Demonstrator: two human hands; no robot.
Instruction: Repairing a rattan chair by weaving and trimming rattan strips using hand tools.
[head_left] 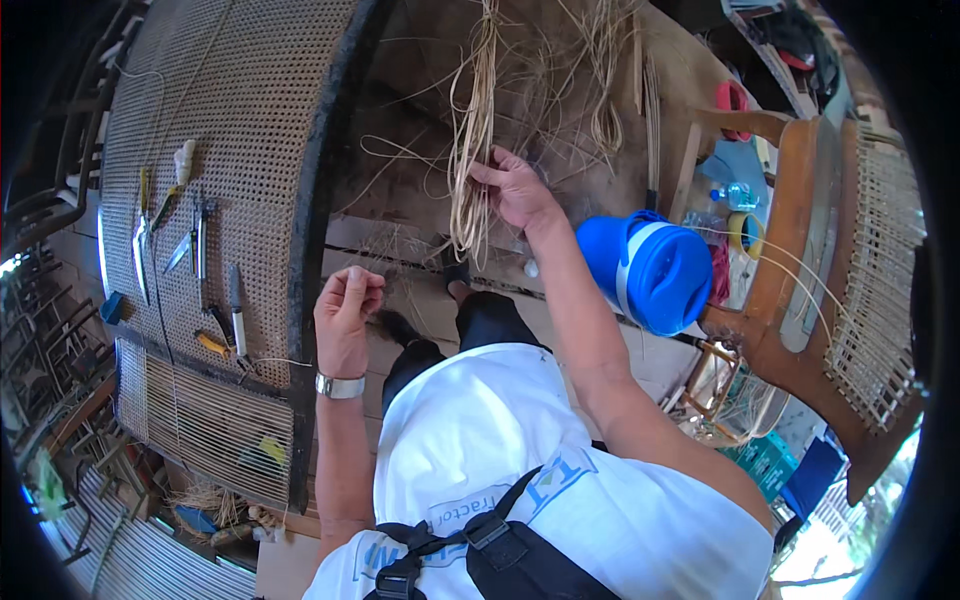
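Head view: right hand point(515, 188) has its grip closed on a hanging bundle of cane strands point(472, 150), while left hand point(347, 305) pinches one thin strand nearer the body. Looks like strand picking; next move probably needs a clean single pull.

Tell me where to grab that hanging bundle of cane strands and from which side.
Grip the bundle of cane strands at mid-length, just where the right hand pinches it, coming from its right side. There the strands run straight and close together; lower down they loop and splay.
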